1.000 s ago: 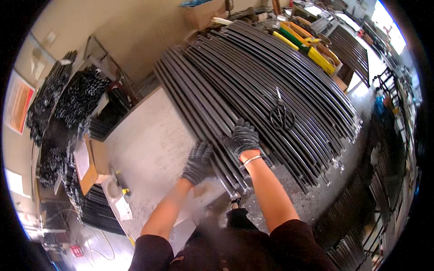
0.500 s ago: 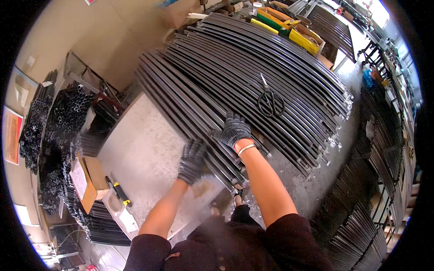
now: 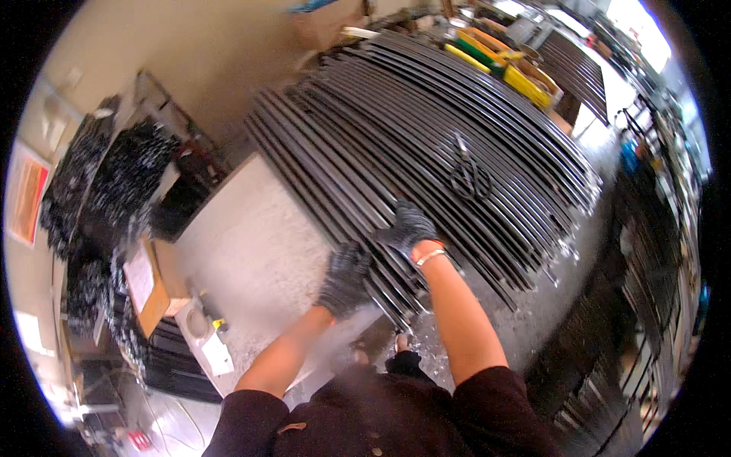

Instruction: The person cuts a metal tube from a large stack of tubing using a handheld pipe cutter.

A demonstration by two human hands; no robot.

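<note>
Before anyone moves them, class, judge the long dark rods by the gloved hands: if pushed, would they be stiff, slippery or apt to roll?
The rods are probably stiff, since they lie in even, near-parallel lines. They may slide easily, as their surfaces look smooth and glossy. Rolling would likely be limited, as they lie packed side by side.

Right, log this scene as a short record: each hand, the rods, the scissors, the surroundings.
Left hand: dark knit glove, at the left edge of the rods; grip unclear
Right hand: matching glove, over the rods, farther right; bracelet at the wrist
Rods: long, black, laid side by side, running from upper left to lower right
Scissors: black-handled, lying on the rods, beyond the right hand
Table: pale top, bare area left of the rods
Cardboard box: open, near the table's left edge
</note>
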